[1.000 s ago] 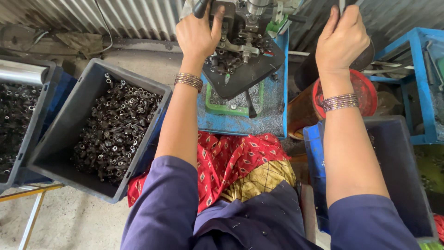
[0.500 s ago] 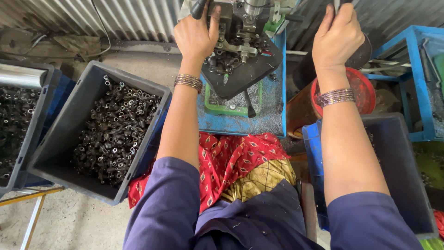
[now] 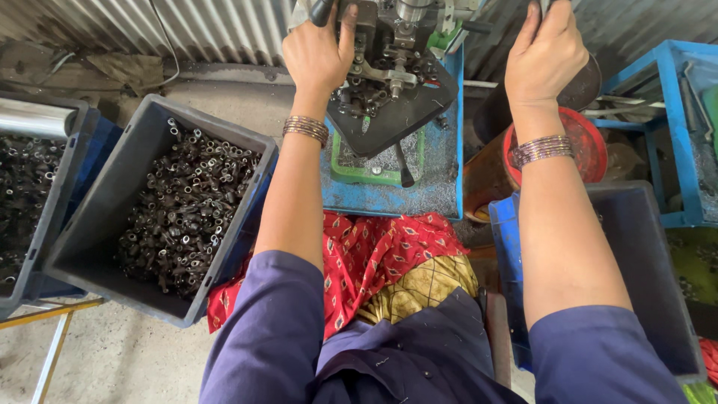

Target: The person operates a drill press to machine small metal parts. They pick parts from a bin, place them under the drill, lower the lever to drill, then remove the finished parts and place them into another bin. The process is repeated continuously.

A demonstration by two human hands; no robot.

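1. Your left hand [image 3: 318, 52] is closed on the black knobbed handle [image 3: 323, 10] of the steel press [image 3: 393, 67], top centre on the blue bench [image 3: 441, 191]; fingers sit near the tooling, so a slip could pinch.
2. Your right hand [image 3: 544, 56] wraps a lever at the frame edge.
3. The grey crate [image 3: 105, 217] of dark ringed metal parts [image 3: 183, 209] sits left; sharp swarf dusts the bench.

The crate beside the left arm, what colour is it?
Dark grey crate, seen in the head view.

One view only — a camera worn on the person's head, looking steeply down and forward over the lap. It sits close: both forearms fill the middle, the small machine [image 3: 389, 67] lies at the far edge, the grey bin [image 3: 105, 224] left — floor nearest.
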